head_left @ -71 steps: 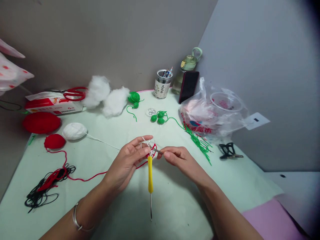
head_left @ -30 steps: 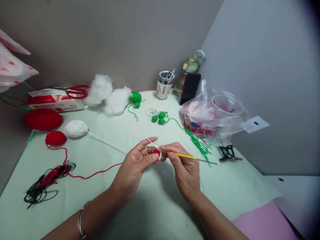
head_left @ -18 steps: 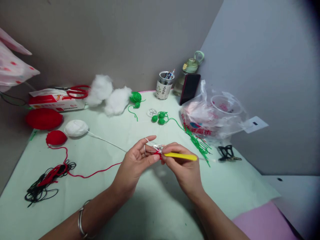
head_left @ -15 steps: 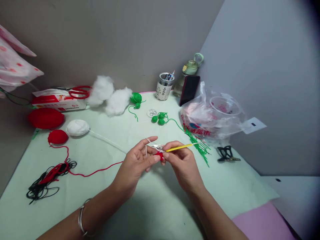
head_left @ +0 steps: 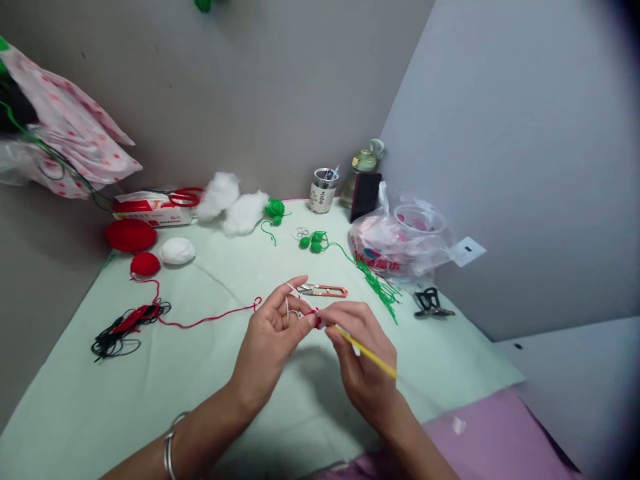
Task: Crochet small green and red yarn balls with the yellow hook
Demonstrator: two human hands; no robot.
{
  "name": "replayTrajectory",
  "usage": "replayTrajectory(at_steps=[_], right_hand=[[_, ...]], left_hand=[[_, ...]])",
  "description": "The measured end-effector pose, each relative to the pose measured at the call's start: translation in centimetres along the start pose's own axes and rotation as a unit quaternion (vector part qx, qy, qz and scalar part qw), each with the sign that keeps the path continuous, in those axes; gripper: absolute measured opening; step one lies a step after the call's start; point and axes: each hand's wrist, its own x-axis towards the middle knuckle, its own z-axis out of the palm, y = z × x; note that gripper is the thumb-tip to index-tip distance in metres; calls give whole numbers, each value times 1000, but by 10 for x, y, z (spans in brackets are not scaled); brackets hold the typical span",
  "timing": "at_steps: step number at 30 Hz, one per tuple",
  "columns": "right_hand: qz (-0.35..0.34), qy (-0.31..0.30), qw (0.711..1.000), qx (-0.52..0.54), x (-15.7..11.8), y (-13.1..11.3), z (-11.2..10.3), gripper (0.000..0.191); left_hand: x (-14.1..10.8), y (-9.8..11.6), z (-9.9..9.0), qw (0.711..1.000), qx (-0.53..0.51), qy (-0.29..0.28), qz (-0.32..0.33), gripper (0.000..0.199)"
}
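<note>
My left hand (head_left: 273, 333) pinches a small red and white crochet piece (head_left: 319, 321) between thumb and fingers. White yarn is looped around its raised index finger. In my right hand (head_left: 363, 343) is a yellow-handled crochet hook (head_left: 367, 351), its tip end at the crochet piece and hidden by the fingers. Just beyond the hands lie orange-handled thread snips (head_left: 325, 291). A red yarn strand (head_left: 210, 320) runs over the table toward the left hand. The white yarn ball (head_left: 177, 251) has a strand leading the same way.
Red yarn balls (head_left: 131, 236), a tissue box (head_left: 155, 209) with red scissors (head_left: 186, 197), and white stuffing (head_left: 245, 213) stand back left. Green yarn pieces (head_left: 316, 241) lie mid-table. A pen tin (head_left: 321, 193), phone (head_left: 366, 197), plastic bag (head_left: 400, 243) and black claw clip (head_left: 431, 303) are rightward.
The crochet hook has swung from pointing right to slanting down right as my right hand turned. The view has shifted, and the thread snips now show clear of the hands.
</note>
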Motion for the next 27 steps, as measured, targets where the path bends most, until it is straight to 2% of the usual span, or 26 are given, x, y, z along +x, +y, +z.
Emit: replayTrajectory(at_steps=[3,5,8,11,13,14,17,21,24,25,27], right_hand=[[-107,15,988,-114,-23,-4,-5,45],[-114,22,988,-103,-33,-8,-8,49],[-17,35,999,23,-38,-19,-16,37],[101,60,972,202,-36,-29,-22,22],[145,63,944,288,-36,-35,-23,22],[152,55,941,299,-37,-37,-23,21],[124,43,965,228,-43,-44,-19,19],[59,53,989,121,-57,-47,-13,30],[-28,66,997,28,-66,-46,-10,37],[-29,67,997,28,-67,-46,-10,36],[28,73,993,92,-66,-46,-11,29]], left_hand=[[-18,-6,6,997,-56,-19,-38,62],[-29,-7,7,988,-113,-50,-96,60],[-41,-6,6,973,-157,-78,-150,55],[-52,-5,4,982,-137,-64,-114,49],[-61,-7,5,989,-116,-53,-78,48],[-65,-9,6,991,-108,-51,-65,48],[-76,-15,11,994,-88,-41,-40,50],[-84,-26,13,997,-79,-11,-9,53],[-86,-31,9,990,-130,-30,-52,53],[-85,-32,7,985,-152,-41,-77,51],[-85,-31,3,975,-184,-48,-112,45]])
